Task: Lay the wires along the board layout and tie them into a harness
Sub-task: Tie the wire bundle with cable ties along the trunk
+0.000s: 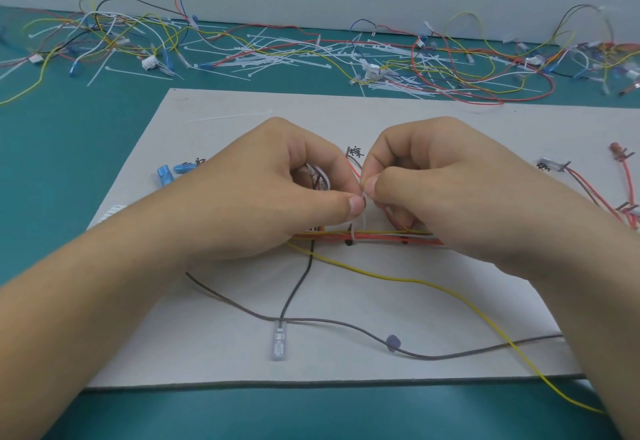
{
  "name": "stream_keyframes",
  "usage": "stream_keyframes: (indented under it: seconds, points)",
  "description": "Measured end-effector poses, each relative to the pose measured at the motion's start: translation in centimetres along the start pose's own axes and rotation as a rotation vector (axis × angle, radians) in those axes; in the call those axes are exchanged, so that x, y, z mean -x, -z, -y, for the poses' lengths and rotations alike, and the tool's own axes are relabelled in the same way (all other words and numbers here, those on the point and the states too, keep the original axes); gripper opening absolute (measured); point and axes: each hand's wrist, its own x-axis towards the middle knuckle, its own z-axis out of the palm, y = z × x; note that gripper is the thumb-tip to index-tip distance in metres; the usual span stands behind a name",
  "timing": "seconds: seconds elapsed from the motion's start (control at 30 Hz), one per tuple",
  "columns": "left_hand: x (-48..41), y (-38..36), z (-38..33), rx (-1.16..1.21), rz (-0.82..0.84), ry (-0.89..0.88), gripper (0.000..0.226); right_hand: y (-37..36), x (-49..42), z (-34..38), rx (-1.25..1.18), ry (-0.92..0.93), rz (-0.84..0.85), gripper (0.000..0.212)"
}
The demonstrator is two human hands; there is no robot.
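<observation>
Over board (242, 353): both hands curled, L hand (277, 190) & R hand (433, 176) pinching tie (360, 217).

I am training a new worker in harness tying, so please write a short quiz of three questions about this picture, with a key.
1. True or false: the left hand and the right hand both pinch the white cable tie.
2. The tie loops around: A) a blue connector; B) the wire bundle on the board; C) nothing.
3. What colour is the loose wire that leaves the board over its near edge, on the right?
Key: 1 true; 2 B; 3 yellow.
</observation>
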Motion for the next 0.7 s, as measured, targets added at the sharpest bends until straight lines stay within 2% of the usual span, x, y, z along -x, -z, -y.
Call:
stream_keyframes:
  seconds: [0.7]
  points:
    - [0.08,0.03,-0.36,-0.003,0.015,0.01,0.017,-0.1,0.02,0.06,0.067,0.079,-0.075,0.014]
